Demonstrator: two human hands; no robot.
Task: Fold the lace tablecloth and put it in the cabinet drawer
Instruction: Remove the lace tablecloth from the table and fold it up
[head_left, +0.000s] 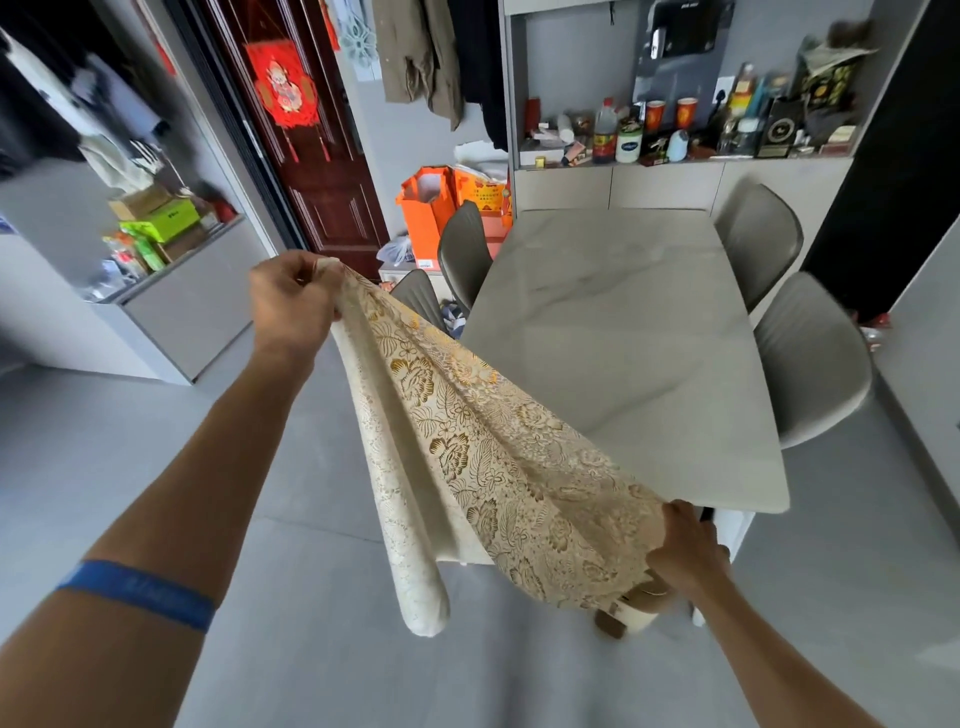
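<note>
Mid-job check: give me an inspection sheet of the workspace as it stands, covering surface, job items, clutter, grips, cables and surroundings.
Surface: marble-look table, top bare.
Job's things: lace tablecloth off the table, held in the air between both hands, hanging in loose folds; the cabinet drawer it belongs in cannot be told.
Clutter: bottles and cups on the shelf; orange bags on the floor by the door.
Grips: left hand shut on one end of the cloth, raised; right hand shut on the other end, low by the table corner.
Cables: nothing seen.
Surroundings: grey chairs around the table, dark red door, grey tiled floor.
</note>
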